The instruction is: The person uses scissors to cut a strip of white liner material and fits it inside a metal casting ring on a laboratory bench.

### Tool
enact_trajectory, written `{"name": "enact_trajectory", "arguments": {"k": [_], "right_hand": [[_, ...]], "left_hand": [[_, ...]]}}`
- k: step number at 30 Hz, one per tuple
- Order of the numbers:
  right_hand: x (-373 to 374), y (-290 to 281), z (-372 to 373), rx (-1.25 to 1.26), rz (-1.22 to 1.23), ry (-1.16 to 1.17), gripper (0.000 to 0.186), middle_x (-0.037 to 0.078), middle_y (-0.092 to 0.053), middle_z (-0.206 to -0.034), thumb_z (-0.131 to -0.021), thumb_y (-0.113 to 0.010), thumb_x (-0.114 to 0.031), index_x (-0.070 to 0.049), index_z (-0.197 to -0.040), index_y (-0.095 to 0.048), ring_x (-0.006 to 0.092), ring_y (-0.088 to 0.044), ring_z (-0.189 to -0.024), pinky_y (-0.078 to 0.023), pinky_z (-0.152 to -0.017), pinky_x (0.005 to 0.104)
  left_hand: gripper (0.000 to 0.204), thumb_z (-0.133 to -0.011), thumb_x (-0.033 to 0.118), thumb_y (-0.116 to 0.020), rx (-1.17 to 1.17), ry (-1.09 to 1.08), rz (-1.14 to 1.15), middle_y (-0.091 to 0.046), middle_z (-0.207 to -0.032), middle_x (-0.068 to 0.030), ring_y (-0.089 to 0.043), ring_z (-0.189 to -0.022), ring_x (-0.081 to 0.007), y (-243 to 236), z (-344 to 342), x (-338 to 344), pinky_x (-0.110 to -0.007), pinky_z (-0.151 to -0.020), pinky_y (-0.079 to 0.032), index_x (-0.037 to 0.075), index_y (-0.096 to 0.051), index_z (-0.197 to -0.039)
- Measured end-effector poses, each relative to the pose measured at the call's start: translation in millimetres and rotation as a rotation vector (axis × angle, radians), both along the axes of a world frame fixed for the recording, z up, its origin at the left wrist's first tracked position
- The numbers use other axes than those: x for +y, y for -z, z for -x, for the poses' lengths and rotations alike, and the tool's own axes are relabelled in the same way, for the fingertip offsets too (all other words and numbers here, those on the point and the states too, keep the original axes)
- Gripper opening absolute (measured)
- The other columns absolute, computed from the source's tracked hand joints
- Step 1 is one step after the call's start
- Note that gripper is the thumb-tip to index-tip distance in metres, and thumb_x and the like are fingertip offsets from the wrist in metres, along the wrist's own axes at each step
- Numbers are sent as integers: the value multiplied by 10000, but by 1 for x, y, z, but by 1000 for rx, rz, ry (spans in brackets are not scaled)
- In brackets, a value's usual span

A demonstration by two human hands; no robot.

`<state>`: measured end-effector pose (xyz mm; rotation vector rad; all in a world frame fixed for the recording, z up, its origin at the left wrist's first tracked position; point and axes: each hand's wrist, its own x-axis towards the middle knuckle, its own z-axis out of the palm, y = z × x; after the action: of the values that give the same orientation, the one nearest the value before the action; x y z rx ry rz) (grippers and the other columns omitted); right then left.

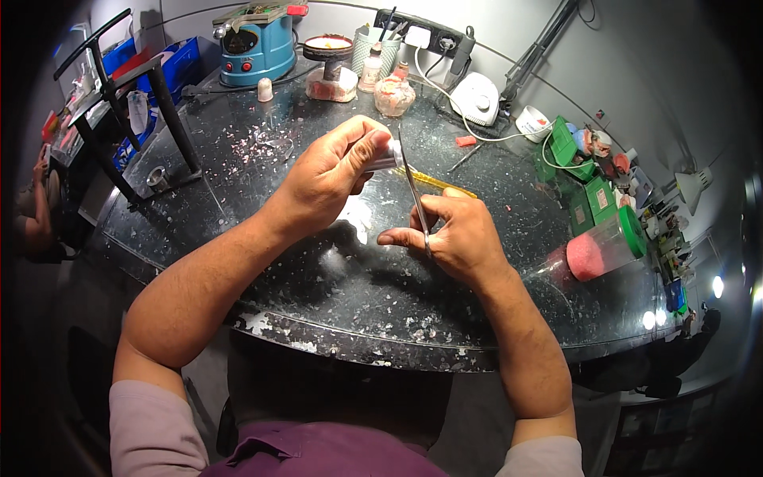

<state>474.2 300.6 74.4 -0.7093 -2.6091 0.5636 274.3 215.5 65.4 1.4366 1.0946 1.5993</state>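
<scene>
Pinching left hand (338, 167): thumb and fingers were closed on a small clear piece (383, 161), held up over the middle of the bench (318, 296).
Metal tool (414, 193): long and slim, it rose from the right hand (453, 230) and its upper part stood right at the clear piece; whether they touched could not be told.
Right hand grip: fingers were curled about the tool, the thumb stretched out to the left.
Yellow strip (445, 185): it lay behind the right hand.
Round jar (395, 98): pink-stained, it stood beyond the left hand, beside a small bottle (370, 73); their contents were unclear.
Patterned cup (375, 52): slim dark-handled tools (388, 25) stood in it.
Raised dish (327, 49): it held something pale and yellowish.
White tub (530, 122): a red bit showed at its mouth; its inside was hidden.
Green box (563, 143): open, its contents hard to make out.
Clear jar (610, 237): on its side at the right, green lid (633, 233) on, it was partly filled with pink grains (585, 257).
</scene>
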Motion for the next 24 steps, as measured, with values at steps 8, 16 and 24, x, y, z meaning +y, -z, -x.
{"name": "enact_trajectory", "arguments": {"k": [8,16,24], "right_hand": [[3,0,0,21,-133,-11,652,108,-555,-555,-701,-784,-624,-20,-597,-563,295,-540,-532,-451,-544,398],[0,-2,1,-55,29,71,648,106,-572,-550,-695,-789,-640,-18,-630,-620,274,-579,-526,-449,-540,386],[0,-1,1,-53,231,-17,827,137,-656,-827,-606,-737,-803,-26,-877,-658,296,-655,-829,-507,-757,394]], "left_hand": [[312,-1051,412,-473,-82,-10,43,-447,-702,74,-354,-548,-13,0,6,1,-188,-482,-280,114,-553,-999],[203,-973,282,-646,-38,-133,2,-573,-812,34,-484,-633,-17,-12,5,-2,-175,-543,-375,98,-566,-1004],[290,-929,196,-672,-6,-103,-115,-620,-966,-16,-508,-751,-42,-4,8,4,-206,-651,-403,37,-589,-1157]]}}
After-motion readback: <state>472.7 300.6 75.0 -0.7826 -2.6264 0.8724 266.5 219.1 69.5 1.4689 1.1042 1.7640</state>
